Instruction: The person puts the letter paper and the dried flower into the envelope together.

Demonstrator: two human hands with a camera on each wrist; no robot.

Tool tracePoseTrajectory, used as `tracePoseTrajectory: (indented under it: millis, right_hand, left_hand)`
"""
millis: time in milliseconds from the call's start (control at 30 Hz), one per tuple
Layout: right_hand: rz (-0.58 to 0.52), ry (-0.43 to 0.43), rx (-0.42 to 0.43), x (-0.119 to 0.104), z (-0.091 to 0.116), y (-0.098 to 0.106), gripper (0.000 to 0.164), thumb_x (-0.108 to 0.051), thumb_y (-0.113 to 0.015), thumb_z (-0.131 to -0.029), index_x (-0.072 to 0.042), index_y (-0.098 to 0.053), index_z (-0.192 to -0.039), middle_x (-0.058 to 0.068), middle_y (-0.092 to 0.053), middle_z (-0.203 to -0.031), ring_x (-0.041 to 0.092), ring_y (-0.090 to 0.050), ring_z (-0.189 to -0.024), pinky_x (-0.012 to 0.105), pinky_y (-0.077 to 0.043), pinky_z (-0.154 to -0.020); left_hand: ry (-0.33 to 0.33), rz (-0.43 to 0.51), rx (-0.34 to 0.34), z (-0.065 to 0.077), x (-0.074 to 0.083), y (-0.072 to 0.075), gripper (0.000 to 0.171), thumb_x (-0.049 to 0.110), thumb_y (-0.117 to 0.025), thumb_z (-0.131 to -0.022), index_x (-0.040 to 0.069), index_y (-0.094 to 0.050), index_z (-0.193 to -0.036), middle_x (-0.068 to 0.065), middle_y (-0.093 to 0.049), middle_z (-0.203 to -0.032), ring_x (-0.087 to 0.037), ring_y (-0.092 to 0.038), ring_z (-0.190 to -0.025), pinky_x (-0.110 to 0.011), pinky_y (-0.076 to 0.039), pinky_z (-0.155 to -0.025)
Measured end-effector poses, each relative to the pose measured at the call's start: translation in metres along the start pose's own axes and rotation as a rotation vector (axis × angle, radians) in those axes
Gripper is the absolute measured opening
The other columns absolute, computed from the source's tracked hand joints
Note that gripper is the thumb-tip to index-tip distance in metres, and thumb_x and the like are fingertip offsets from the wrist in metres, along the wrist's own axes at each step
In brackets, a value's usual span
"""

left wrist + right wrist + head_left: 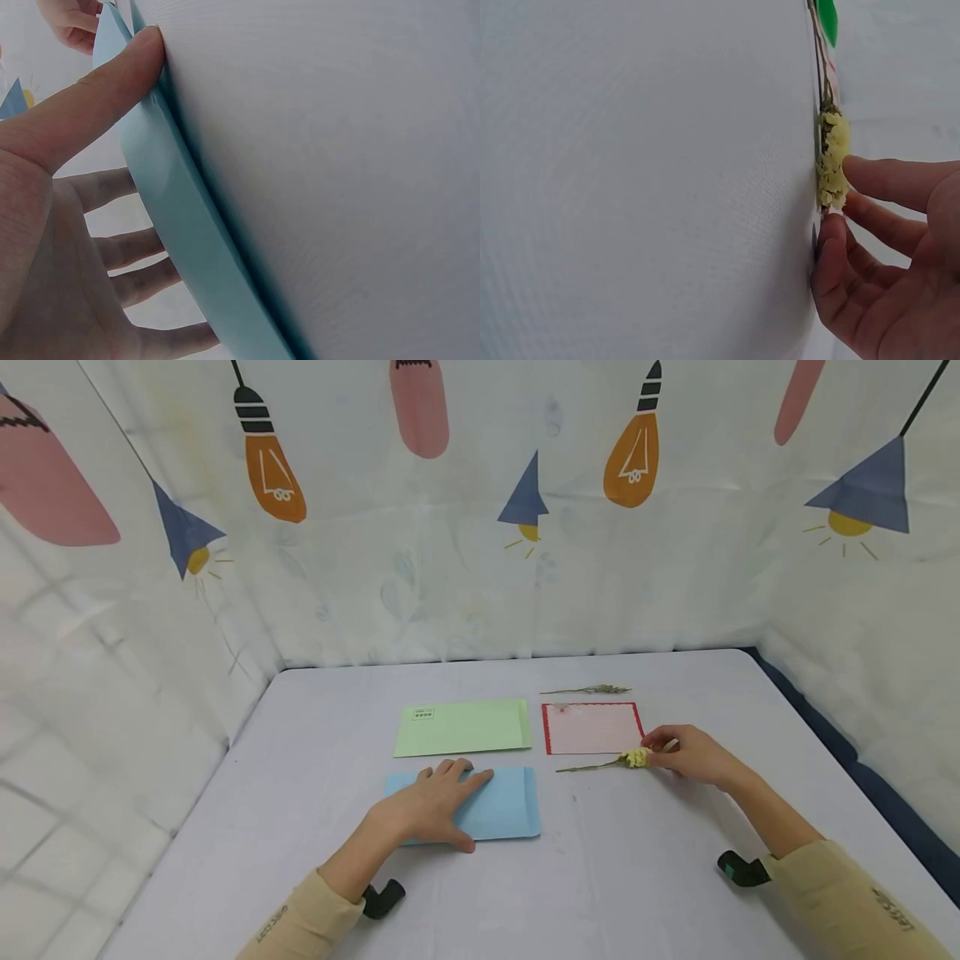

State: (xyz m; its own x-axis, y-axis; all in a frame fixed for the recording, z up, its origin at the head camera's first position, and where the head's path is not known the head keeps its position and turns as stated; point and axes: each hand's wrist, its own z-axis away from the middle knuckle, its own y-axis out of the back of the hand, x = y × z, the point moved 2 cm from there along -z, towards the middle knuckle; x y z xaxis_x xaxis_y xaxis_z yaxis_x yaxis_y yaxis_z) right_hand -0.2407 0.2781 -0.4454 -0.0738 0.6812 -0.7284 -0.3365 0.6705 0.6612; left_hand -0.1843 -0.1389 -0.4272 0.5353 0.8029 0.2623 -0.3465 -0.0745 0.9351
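Note:
My left hand (438,797) rests with fingers spread on a light blue envelope (498,806) lying on the table. In the left wrist view its thumb (139,67) presses the near edge of the blue envelope, and the fingers reach over the far side. My right hand (690,753) is at the blossom end of a yellow dried flower (636,758). The thumb and curled fingers pinch at the blossoms (834,157), low over the cloth. The flower's thin stem (585,768) points left, just in front of a pink card (592,731) with a red border.
A light green envelope (461,731) lies behind the blue one, left of the pink card. A dried greenish sprig (596,689) lies behind the card. White cloth covers the table (300,760), and printed curtains (450,568) hang around its back and sides.

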Motion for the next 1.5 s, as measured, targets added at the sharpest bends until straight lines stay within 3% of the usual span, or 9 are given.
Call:
tracePoseTrajectory:
  millis: [367,867,1267,1500]
  right_hand:
    - [-0.007,0.004,0.010,-0.0009,0.0016,-0.0018,0.024,-0.012,-0.074,-0.094,0.001,-0.066,-0.112,0.009,-0.061,-0.101,0.024,-0.057,-0.089,0.032,-0.051,-0.066]
    - [-0.042,0.014,-0.038,-0.0010,0.0035,0.0036,0.023,-0.015,-0.074,-0.095,-0.001,-0.063,-0.110,0.008,-0.063,-0.098,0.024,-0.056,-0.089,0.032,-0.053,-0.070]
    - [-0.194,0.048,-0.093,0.0016,0.0040,0.0067,0.027,-0.014,-0.074,-0.095,0.003,-0.064,-0.114,0.013,-0.066,-0.101,0.027,-0.062,-0.090,0.032,-0.056,-0.075]
    - [-0.220,0.060,-0.121,0.0009,-0.0002,0.0027,0.025,-0.014,-0.075,-0.095,0.001,-0.065,-0.112,0.014,-0.067,-0.101,0.027,-0.064,-0.090,0.032,-0.056,-0.076]
  left_hand:
    - [0.007,-0.031,-0.001,-0.0011,-0.0009,-0.0018,0.099,0.050,-0.087,-0.079,0.018,-0.039,-0.159,-0.012,-0.039,-0.152,-0.031,-0.038,-0.138,-0.059,-0.033,-0.111]
    - [0.010,-0.019,-0.007,-0.0013,-0.0022,-0.0028,0.100,0.051,-0.087,-0.079,0.019,-0.038,-0.160,-0.011,-0.038,-0.153,-0.031,-0.037,-0.138,-0.059,-0.032,-0.111]
    - [0.019,-0.020,-0.011,-0.0023,-0.0024,-0.0027,0.100,0.050,-0.088,-0.079,0.019,-0.038,-0.160,-0.011,-0.038,-0.153,-0.031,-0.036,-0.140,-0.060,-0.030,-0.112]
    - [0.015,-0.025,-0.008,-0.0031,-0.0027,-0.0029,0.100,0.051,-0.087,-0.079,0.019,-0.038,-0.160,-0.012,-0.038,-0.154,-0.031,-0.036,-0.140,-0.060,-0.030,-0.112]
